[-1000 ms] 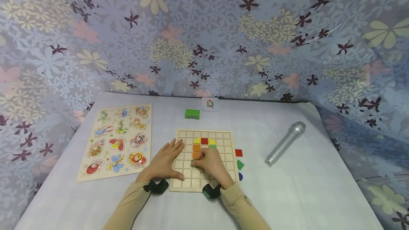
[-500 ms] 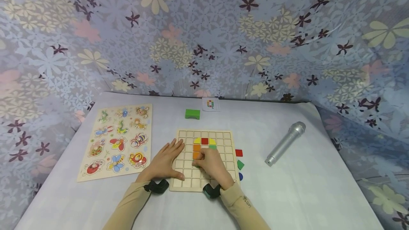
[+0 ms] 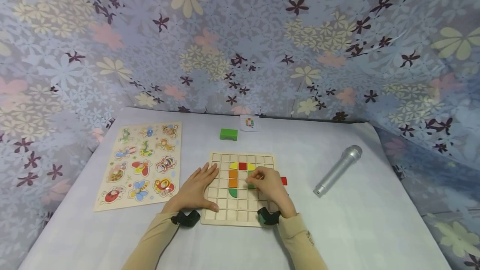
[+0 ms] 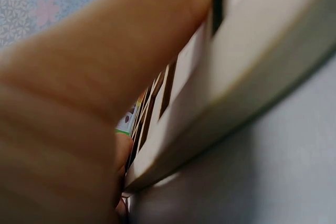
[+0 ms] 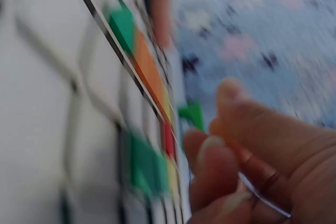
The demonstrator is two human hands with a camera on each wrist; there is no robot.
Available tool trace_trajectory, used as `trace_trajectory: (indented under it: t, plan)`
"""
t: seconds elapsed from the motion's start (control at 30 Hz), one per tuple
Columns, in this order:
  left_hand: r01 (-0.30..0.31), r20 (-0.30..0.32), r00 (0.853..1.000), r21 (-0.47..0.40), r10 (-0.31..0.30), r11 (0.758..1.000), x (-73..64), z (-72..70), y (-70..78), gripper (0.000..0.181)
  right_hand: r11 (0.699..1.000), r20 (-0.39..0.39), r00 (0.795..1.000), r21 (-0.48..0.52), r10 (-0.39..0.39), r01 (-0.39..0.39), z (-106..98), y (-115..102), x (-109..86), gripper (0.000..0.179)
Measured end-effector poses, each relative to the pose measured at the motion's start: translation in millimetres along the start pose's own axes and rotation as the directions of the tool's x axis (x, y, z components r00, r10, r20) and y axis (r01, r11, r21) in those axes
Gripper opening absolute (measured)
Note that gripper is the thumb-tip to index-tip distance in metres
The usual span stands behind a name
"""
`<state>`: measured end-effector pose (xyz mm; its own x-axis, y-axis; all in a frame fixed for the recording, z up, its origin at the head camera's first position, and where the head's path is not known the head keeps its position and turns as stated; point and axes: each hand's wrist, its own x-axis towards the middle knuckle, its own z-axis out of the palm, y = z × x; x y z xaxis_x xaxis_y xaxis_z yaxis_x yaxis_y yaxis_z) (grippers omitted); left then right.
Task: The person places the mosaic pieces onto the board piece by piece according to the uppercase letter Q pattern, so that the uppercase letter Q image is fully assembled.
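A wooden grid board [image 3: 228, 217] lies on the table with coloured pieces set in its cells. Red [image 3: 242, 166], yellow [image 3: 234, 165] and orange pieces [image 3: 233, 178] form part of a ring, along with green ones at the right, partly covered by my hand. A green quarter-round piece [image 3: 233, 193] sits below the orange ones. My left hand [image 3: 195, 191] rests with spread fingers on the board's left edge. Over the board's right half is my right hand [image 3: 267, 182], fingers loosely bent; the right wrist view shows nothing between thumb [image 5: 252, 119] and fingers.
A red square [image 3: 283, 181] lies just off the board's right edge. Behind the board are a green arch block [image 3: 228, 134] and a small pattern card [image 3: 250, 123]. An insect puzzle board [image 3: 142, 166] lies left, a silver microphone [image 3: 337, 171] right.
My right hand has lifted from the green quarter-round piece and moved right, uncovering it on the board. It now hides the green and blue pieces beside the board. The left hand stays put.
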<state>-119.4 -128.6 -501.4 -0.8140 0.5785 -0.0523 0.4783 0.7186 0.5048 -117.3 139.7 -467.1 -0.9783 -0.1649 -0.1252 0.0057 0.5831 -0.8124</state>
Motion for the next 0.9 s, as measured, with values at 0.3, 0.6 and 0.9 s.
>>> trace_trajectory:
  t: [0.3,0.6,0.9]
  plan:
    - [-0.019,-0.005,1.000,0.028,0.020,0.999,2.3,-1.6,1.3,0.122,0.982,-0.185,0.969,0.115,0.167,-0.147,-44.1,52.5,-46.4,0.024]
    - [-0.022,-0.006,1.000,0.014,0.022,1.000,0.3,-0.1,1.0,0.122,0.989,-0.280,0.955,-0.080,0.096,-0.123,-37.5,63.9,-65.2,0.032]
    - [-0.024,-0.024,0.999,0.024,0.025,0.999,-0.5,2.3,-1.5,0.122,0.935,-0.082,0.996,-0.349,0.036,-0.063,-48.5,44.7,-32.3,0.039]
